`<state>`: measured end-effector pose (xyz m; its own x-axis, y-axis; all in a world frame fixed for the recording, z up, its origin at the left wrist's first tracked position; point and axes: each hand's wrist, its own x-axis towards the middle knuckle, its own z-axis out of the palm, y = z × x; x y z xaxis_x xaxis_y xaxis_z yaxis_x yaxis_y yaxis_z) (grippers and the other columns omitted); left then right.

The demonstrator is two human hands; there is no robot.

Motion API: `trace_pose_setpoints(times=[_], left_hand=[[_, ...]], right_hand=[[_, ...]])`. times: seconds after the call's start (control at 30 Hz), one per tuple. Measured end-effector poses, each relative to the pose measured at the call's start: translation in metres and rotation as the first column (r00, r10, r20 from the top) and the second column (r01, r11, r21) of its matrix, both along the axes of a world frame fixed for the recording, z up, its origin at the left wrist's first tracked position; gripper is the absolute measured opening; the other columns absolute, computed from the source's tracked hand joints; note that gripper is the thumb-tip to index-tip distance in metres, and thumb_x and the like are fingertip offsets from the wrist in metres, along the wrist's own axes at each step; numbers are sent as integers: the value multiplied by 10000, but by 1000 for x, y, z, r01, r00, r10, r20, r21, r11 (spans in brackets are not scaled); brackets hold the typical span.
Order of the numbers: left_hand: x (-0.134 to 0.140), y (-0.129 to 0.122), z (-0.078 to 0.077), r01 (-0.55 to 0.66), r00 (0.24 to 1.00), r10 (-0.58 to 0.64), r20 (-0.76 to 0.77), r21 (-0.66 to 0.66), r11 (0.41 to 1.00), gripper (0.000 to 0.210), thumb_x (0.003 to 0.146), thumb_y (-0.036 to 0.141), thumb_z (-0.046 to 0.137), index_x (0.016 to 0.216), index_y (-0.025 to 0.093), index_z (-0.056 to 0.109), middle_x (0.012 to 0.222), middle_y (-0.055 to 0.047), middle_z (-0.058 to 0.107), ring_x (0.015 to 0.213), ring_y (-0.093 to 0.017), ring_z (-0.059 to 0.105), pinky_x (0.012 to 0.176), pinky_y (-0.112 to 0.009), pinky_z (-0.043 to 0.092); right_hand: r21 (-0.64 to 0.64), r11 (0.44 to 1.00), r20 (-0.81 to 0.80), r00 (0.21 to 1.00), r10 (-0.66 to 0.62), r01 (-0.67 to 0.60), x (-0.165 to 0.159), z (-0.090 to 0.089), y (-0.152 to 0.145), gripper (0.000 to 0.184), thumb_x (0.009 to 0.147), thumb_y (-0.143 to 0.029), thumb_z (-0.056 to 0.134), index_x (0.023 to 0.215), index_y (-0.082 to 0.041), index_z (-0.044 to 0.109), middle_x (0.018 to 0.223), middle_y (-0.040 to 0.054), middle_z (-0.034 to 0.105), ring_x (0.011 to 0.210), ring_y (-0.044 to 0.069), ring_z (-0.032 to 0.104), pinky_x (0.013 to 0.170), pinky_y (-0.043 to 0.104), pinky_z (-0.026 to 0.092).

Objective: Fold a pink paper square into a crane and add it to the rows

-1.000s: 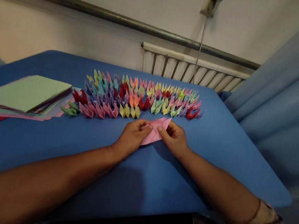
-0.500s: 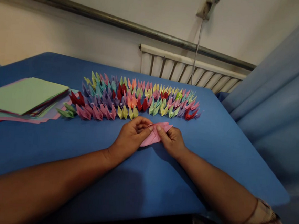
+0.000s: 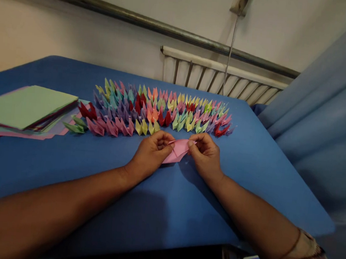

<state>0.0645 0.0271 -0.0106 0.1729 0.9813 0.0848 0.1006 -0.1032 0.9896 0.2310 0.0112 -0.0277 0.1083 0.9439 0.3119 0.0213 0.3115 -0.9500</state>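
A piece of pink folded paper (image 3: 177, 150) is held between both hands, just above the blue table (image 3: 118, 217). My left hand (image 3: 151, 151) pinches its left side, thumb on top and fingers curled behind. At the upper right corner of the paper, my right hand (image 3: 207, 156) grips it between thumb and curled fingers. Creased flaps show on the paper's face; its far edges are partly covered by the fingers. Just beyond the hands stand rows of small folded paper cranes (image 3: 111, 128) in many colours.
To the left lies a stack of coloured paper sheets (image 3: 31, 106), pale green on top. Behind the table are a white radiator (image 3: 208, 60), a metal pipe (image 3: 133, 18) and a wall socket with a cord (image 3: 240, 3). A blue curtain (image 3: 320, 125) hangs at the right.
My right hand has shifted its grip to the paper's upper right corner, uncovering more of the paper's face. My left hand keeps its pinch. The view has tilted slightly.
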Motion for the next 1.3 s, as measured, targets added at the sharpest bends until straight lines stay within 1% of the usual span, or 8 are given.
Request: trace_pose_setpoints(times=[0.23, 0.37, 0.53, 0.63, 0.73, 1.07, 1.2, 1.3], left_hand=[[0, -10, 8, 112, 994, -112, 19, 29, 993, 329, 783, 315, 687, 1090, 196, 686, 1076, -35, 721, 978, -195, 653, 887, -309, 499], [0, -11, 11, 124, 989, -120, 92, -39, 992, 338, 836, 430, 665, 1074, 196, 720, 1140, -60, 719, 1070, -219, 630, 960, -318, 456], [4, -9, 9, 116, 945, -32, 326, -241, 964, 322, 816, 427, 693, 972, 148, 733, 974, -71, 741, 870, -177, 652, 784, -267, 486], [5, -9, 9, 149, 940, -27, 340, -341, 928, 231, 730, 327, 777, 849, 136, 727, 764, -13, 706, 653, -99, 592, 615, -197, 439], [5, -11, 11, 137, 945, -3, 327, -390, 911, 210, 678, 254, 799, 826, 134, 711, 680, 17, 675, 574, -73, 556, 555, -176, 413], [8, -13, 15, 76, 971, 25, 239, -404, 911, 280, 681, 212, 767, 938, 113, 719, 708, -7, 716, 556, -81, 586, 539, -180, 439], [7, -13, 12, 60, 973, 25, 227, -360, 931, 354, 686, 227, 764, 1019, 119, 713, 791, -40, 744, 621, -113, 625, 587, -212, 477], [6, -13, 12, 62, 984, -6, 180, -305, 950, 353, 715, 270, 744, 1035, 123, 712, 796, -49, 749, 664, -140, 647, 605, -231, 488]], right_hand=[[-25, 999, -129, 991, -35, 32, 1, 5, 5, 140, 782, -307, 678, 831, -217, 582, 654, -60, 545, 525, 89, 486, 507, 226, 394], [13, 1000, -164, 986, -10, 13, 2, 4, 4, 110, 787, -269, 676, 831, -214, 591, 688, -53, 558, 532, 81, 474, 510, 223, 387], [73, 996, -165, 984, 61, -50, 3, 3, 3, 72, 802, -231, 655, 821, -213, 589, 767, -35, 570, 591, 87, 470, 538, 226, 378], [89, 995, -159, 986, 54, -41, 5, 4, 4, 64, 798, -225, 652, 808, -211, 590, 797, -25, 577, 619, 94, 478, 557, 233, 381], [76, 997, -155, 987, 36, -25, 5, 5, 5, 60, 789, -228, 651, 797, -210, 595, 808, -21, 581, 630, 98, 484, 566, 237, 382], [-33, 999, -225, 974, 35, -44, 7, 1, 10, 125, 778, -299, 682, 835, -215, 609, 742, -33, 585, 573, 92, 479, 538, 228, 398], [-82, 994, -202, 978, 56, -74, 4, 3, 6, 272, 826, -446, 648, 962, -216, 595, 737, -32, 567, 576, 99, 501, 538, 241, 403], [-137, 989, -214, 976, 30, -61, -2, 4, 3, 411, 761, -492, 717, 1030, -218, 569, 734, -45, 559, 534, 85, 470, 505, 238, 379]])
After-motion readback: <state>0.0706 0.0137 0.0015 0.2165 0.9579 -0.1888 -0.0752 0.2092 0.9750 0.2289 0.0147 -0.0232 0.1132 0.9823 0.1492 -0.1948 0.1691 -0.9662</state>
